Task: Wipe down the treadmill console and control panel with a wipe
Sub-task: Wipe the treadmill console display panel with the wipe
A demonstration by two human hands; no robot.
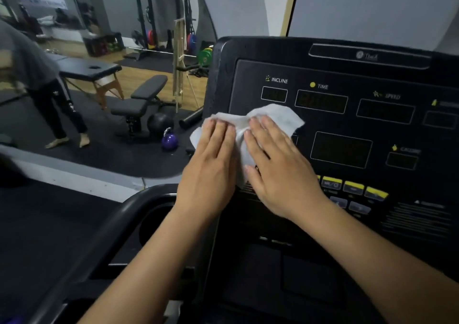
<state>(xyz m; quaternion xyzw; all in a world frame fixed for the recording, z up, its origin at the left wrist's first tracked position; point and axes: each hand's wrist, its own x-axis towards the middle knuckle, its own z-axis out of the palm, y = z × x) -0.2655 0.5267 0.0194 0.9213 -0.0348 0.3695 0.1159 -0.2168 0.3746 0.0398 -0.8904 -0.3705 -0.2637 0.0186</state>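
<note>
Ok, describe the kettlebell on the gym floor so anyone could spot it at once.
Start at the treadmill console and look past its left edge to the dark floor mat. The kettlebell sits there beside a black ball; it alone is glossy purple with a silvery handle.

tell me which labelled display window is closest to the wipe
The INCLINE window, leftmost in the top row, just above the wipe; the TIME window and SPEED window lie further right.

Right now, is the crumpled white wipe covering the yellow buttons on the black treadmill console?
No, the white wipe lies higher, below the INCLINE readout; the yellow buttons sit uncovered.
</note>
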